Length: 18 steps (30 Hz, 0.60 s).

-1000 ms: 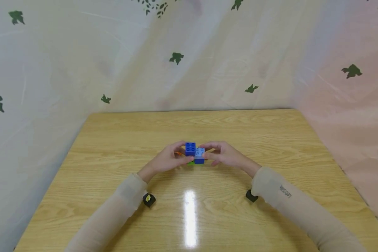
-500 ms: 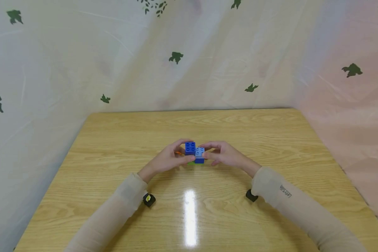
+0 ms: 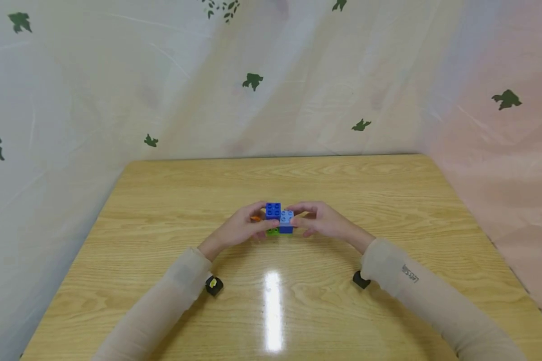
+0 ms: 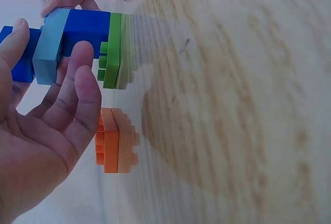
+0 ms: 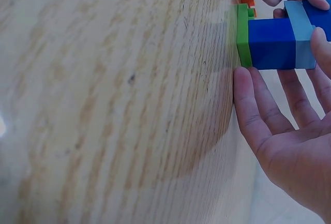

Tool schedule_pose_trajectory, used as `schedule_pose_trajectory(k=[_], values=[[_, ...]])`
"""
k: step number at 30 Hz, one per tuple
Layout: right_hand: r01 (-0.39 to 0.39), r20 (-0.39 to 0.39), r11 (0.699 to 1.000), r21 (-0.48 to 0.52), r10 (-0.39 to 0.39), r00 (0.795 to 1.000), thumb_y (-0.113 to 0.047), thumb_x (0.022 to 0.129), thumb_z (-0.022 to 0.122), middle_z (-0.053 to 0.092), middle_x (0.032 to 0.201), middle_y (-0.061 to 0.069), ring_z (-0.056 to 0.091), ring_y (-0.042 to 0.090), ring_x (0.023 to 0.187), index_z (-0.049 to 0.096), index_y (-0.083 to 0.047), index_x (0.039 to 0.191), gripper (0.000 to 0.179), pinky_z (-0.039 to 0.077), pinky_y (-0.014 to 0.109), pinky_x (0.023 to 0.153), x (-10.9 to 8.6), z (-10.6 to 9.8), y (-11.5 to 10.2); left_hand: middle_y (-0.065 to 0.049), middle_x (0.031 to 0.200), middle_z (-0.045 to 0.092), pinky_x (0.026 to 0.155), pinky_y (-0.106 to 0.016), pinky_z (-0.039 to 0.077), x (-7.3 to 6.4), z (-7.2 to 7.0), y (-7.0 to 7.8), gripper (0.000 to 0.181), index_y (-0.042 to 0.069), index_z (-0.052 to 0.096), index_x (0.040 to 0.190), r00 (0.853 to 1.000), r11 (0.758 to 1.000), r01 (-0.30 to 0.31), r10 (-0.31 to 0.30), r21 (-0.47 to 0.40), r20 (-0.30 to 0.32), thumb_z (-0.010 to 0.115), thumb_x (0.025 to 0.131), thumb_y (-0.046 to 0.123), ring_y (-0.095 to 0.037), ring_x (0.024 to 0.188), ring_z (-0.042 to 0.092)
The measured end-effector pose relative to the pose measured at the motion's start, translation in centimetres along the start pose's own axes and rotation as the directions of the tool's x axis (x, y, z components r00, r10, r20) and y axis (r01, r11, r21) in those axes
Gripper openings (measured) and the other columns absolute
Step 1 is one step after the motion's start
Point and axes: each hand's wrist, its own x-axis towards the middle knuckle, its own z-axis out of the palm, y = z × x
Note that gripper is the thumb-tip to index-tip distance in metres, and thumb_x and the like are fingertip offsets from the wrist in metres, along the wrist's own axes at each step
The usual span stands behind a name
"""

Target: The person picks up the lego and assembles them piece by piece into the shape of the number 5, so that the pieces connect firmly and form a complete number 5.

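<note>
A small stack of toy building bricks stands on the table between both hands. Lowest is a green brick (image 4: 115, 50), flat and studded. On part of it sits a dark blue brick (image 5: 271, 43), with a thin light blue brick (image 3: 286, 216) above that. A second dark blue brick (image 3: 273, 209) tops the stack, offset to the left. My left hand (image 3: 240, 228) pinches this upper dark blue brick between thumb and fingers. From the other side my right hand (image 3: 331, 221) holds the stack at the light blue layer, its lower fingers spread beside the bricks.
An orange brick (image 4: 111, 141) lies on the table apart from the stack, partly behind the left hand in the head view. The wooden table (image 3: 198, 185) ends at a cloth backdrop (image 3: 298, 120) with leaf shapes.
My left thumb has shifted slightly up and away from me, so more of the green brick shows. The right hand and the stack look nearly unmoved.
</note>
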Motion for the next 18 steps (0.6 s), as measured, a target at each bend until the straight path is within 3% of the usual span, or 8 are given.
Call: schedule_pose_trajectory(k=[18], values=[[-0.015,-0.004,1.000,-0.005,0.015,1.000,-0.030,0.101,0.067,0.056,0.134,0.016,0.067,0.034,0.109,0.056,-0.008,0.143,0.049,0.060,0.046,0.081,-0.10,0.04,-0.15,-0.013,0.107,0.068,0.066,-0.040,0.058,0.04,0.09,0.12,0.049,0.021,0.056,0.139,0.999,0.999,0.028,-0.028,0.031,-0.018,0.066,0.098,0.046,-0.027,0.076,0.067]])
